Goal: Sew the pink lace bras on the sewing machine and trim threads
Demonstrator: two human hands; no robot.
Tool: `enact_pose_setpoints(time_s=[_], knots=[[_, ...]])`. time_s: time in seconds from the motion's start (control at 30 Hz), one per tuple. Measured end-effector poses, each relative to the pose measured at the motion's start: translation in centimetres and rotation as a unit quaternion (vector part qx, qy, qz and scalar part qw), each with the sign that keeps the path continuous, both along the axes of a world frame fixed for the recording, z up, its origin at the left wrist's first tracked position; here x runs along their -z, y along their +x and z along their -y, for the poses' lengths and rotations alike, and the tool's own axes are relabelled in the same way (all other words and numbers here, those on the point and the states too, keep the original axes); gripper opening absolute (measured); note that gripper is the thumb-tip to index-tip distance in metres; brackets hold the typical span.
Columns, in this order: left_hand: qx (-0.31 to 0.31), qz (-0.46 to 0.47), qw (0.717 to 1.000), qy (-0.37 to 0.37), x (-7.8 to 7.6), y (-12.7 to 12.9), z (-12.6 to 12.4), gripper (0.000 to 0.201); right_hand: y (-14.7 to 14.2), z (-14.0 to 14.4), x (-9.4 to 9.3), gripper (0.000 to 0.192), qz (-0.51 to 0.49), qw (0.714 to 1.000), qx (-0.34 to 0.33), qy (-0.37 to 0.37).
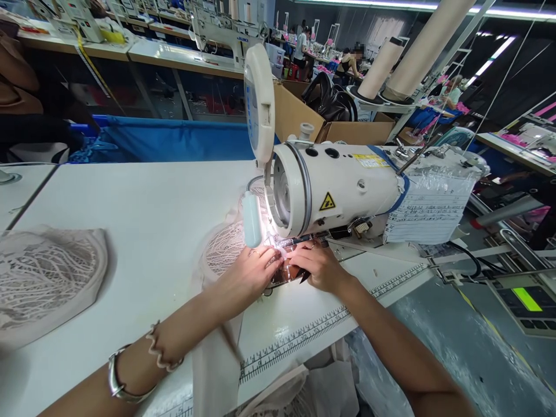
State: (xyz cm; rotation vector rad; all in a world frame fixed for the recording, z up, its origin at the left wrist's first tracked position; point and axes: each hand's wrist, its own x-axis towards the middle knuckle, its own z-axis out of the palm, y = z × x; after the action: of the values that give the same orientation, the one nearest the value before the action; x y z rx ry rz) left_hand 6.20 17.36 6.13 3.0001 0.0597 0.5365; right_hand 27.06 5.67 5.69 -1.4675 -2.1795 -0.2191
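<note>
A white sewing machine (339, 185) stands before me, its lamp-lit needle area partly hidden by its head and my fingers. My left hand (254, 269) is closed, its fingertips pinching the edge of pale lace fabric (223, 249) beside the needle. From the other side, my right hand (319, 266) is closed too, fingertips on the same pale material under the machine head. A dark pointed piece (305, 277) sticks out below my right fingers; its kind is unclear. The lace fabric spreads left of the needle, and a pale strip hangs towards me.
Another pale lace piece (52, 278) lies on the white table (152, 202) at left. A printed ruler (304, 336) runs along the front edge, with more pale fabric (313, 388) below. Behind stand a cardboard box (297, 110) and thread cones (380, 69). A person sits far left.
</note>
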Motion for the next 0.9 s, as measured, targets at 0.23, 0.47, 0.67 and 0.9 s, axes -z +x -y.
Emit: enact_pose_setpoints(time_s=[0.23, 0.47, 0.67, 0.9], knots=[[0.013, 0.016, 1.000, -0.022, -0.2, 0.1, -1.4, 0.035, -0.4, -0.3, -0.6, 0.035, -0.002, 1.000, 0.004, 0.014], [-0.012, 0.019, 0.999, -0.033, -0.9, 0.3, -2.4, 0.038, -0.2, -0.3, -0.3, 0.038, 0.000, 1.000, 0.008, 0.009], [-0.026, 0.023, 0.998, -0.056, -1.4, 0.2, -3.2, 0.037, -0.2, -0.2, -0.1, 0.038, -0.004, 1.000, 0.011, 0.019], [-0.249, 0.006, 0.968, -0.021, 0.5, 1.0, -2.8, 0.026, -0.4, -0.2, -0.8, 0.040, 0.000, 1.000, 0.005, 0.006]])
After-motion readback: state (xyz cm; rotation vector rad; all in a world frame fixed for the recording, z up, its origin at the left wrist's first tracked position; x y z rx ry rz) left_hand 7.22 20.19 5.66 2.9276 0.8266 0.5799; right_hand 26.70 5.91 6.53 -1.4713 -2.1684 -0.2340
